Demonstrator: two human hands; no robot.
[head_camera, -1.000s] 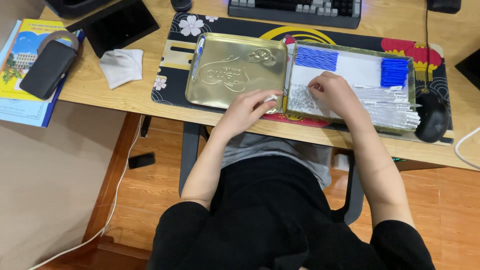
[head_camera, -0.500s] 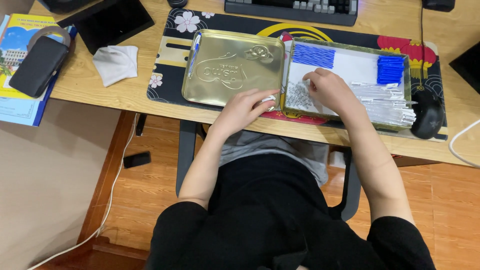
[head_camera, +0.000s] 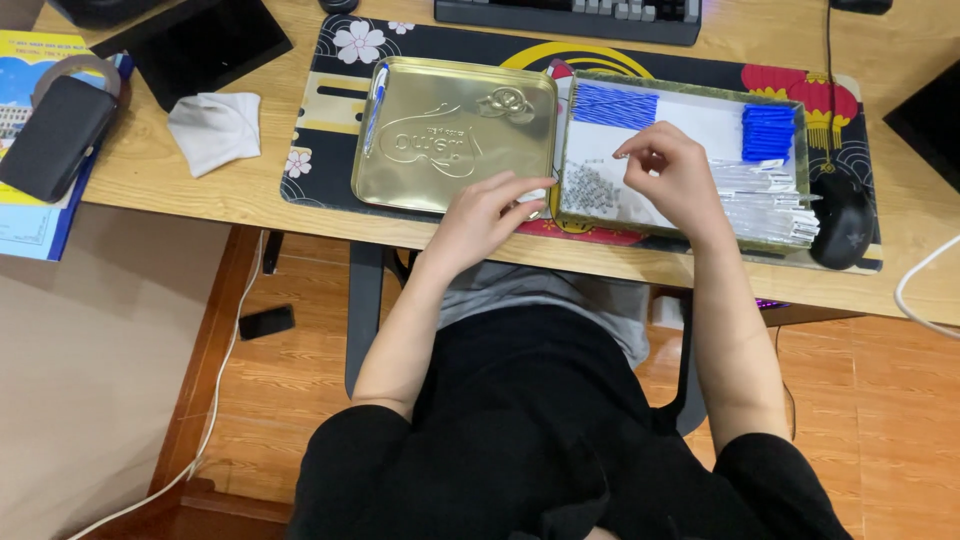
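Note:
A gold tin lid (head_camera: 455, 135) lies on the desk mat with a blue pen (head_camera: 374, 95) on its left side. Beside it, a shallow tin tray (head_camera: 690, 238) holds blue sticks (head_camera: 615, 105), a second blue bundle (head_camera: 768, 132), clear tubes (head_camera: 765, 205) and small grey bits (head_camera: 590, 190). My left hand (head_camera: 485, 212) rests at the lid's lower right corner, fingertips pinching a small clear piece (head_camera: 535, 195). My right hand (head_camera: 672, 178) hovers over the tray's middle, thumb and finger pinched together; anything between them is too small to see.
A patterned desk mat (head_camera: 320, 150) covers the wooden desk. Keyboard (head_camera: 570, 12) at the back, black mouse (head_camera: 842, 222) right of the tray, white cable (head_camera: 925, 290) far right. At the left lie a white cloth (head_camera: 215, 125), black tablet (head_camera: 195, 40) and dark case (head_camera: 55, 135).
My right hand has lifted off the grey bits at the tray's lower left and moved up toward the tray's middle with fingers pinched. The left hand stays at the lid's corner.

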